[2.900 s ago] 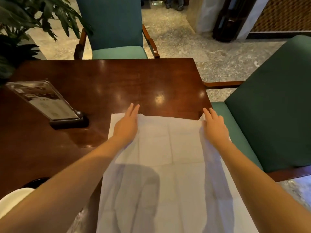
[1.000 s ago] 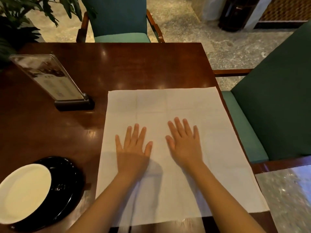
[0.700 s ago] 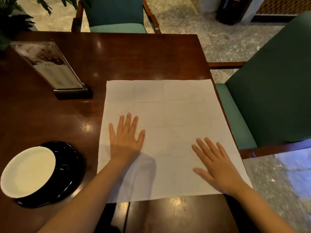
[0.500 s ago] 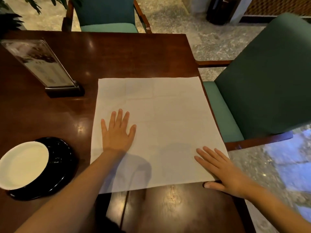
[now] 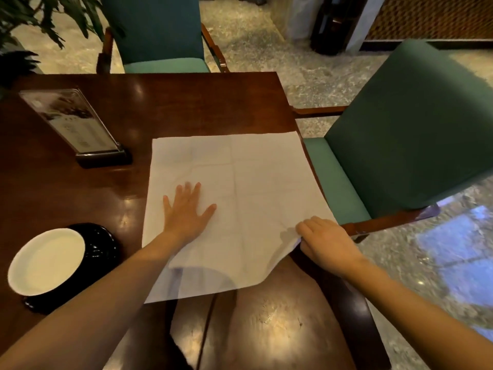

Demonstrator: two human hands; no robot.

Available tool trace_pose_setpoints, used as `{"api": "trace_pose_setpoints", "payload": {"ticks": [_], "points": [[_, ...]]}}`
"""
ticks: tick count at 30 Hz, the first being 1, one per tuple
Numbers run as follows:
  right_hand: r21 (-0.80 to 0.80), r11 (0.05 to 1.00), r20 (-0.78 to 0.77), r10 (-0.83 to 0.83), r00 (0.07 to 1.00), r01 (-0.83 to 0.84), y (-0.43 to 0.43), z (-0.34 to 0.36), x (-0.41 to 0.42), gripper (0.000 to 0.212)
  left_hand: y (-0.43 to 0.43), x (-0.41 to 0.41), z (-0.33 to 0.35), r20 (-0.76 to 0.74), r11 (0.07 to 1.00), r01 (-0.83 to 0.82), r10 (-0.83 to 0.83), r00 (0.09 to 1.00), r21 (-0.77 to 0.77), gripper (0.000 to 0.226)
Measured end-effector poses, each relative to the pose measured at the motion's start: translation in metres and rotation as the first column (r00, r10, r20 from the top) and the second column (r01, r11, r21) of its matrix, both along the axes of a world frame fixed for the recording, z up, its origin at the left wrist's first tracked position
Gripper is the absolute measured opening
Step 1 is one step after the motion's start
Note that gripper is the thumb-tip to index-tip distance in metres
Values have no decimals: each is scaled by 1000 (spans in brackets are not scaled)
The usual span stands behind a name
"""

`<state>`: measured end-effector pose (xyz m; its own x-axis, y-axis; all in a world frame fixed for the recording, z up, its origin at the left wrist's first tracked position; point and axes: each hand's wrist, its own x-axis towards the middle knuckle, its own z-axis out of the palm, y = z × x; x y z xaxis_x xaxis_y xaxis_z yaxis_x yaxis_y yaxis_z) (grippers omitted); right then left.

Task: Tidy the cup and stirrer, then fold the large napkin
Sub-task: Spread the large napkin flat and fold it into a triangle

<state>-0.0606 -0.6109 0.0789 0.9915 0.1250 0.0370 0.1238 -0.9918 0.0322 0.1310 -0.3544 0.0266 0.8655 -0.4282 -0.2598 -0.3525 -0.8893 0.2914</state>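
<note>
A large white napkin (image 5: 250, 188) lies spread on the dark wooden table (image 5: 186, 102). My left hand (image 5: 186, 212) presses flat on its left half, fingers apart. My right hand (image 5: 326, 243) pinches the napkin's near right corner and has lifted it off the table, so that edge curls up. At the near left stands the cup (image 5: 46, 260), white inside, on a black saucer (image 5: 104, 249). No stirrer shows.
An acrylic menu stand (image 5: 80, 126) on a black base sits left of the napkin. One green armchair (image 5: 400, 140) is right of the table, another (image 5: 160, 36) at the far side. Plant leaves (image 5: 32, 22) hang over the far left corner.
My right hand went from lying flat at the napkin's near right corner to gripping that corner and raising it. My left hand stays pressed on the napkin.
</note>
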Motion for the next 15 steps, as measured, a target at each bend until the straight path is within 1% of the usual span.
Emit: {"api": "trace_pose_setpoints", "payload": {"ticks": [1, 2, 3, 4, 5, 6, 8, 10, 13, 15], "points": [[-4, 1000, 1, 16, 1000, -16, 5, 8, 14, 23, -6, -9, 10, -72, 995, 31, -39, 997, -99, 73], [-21, 999, 3, 44, 999, -44, 9, 15, 28, 20, -16, -22, 21, -163, 971, 59, -98, 982, -231, 70], [-34, 996, 5, 85, 996, -85, 14, 23, 45, 17, -24, -37, 31, -246, 926, 53, -154, 957, -375, 65], [-28, 993, -18, 114, 993, -115, 21, 30, 62, 12, -34, -51, 40, -315, 863, 15, -201, 928, -504, 61], [-13, 991, -48, 133, 990, -133, 28, 36, 79, 6, -42, -63, 47, -367, 803, -53, -211, 906, -594, 57], [4, 991, -83, 132, 988, -132, 35, 41, 97, 6, -50, -71, 52, -404, 746, -142, -182, 896, -651, 52], [41, 991, -174, 129, 976, -124, 49, 52, 129, 15, -58, -69, 55, -460, 631, -341, -28, 888, -697, 33], [99, 989, -226, 133, 965, -113, 59, 64, 156, 18, -55, -54, 56, -510, 502, -503, 136, 850, -704, 9], [185, 981, -339, 113, 934, -52, 59, 72, 194, 26, -41, -24, 57, -581, 352, -636, 261, 771, -686, 11], [234, 972, -397, 95, 913, 1, 54, 69, 217, 26, -28, -1, 57, -604, 300, -680, 314, 732, -669, 8]]}}
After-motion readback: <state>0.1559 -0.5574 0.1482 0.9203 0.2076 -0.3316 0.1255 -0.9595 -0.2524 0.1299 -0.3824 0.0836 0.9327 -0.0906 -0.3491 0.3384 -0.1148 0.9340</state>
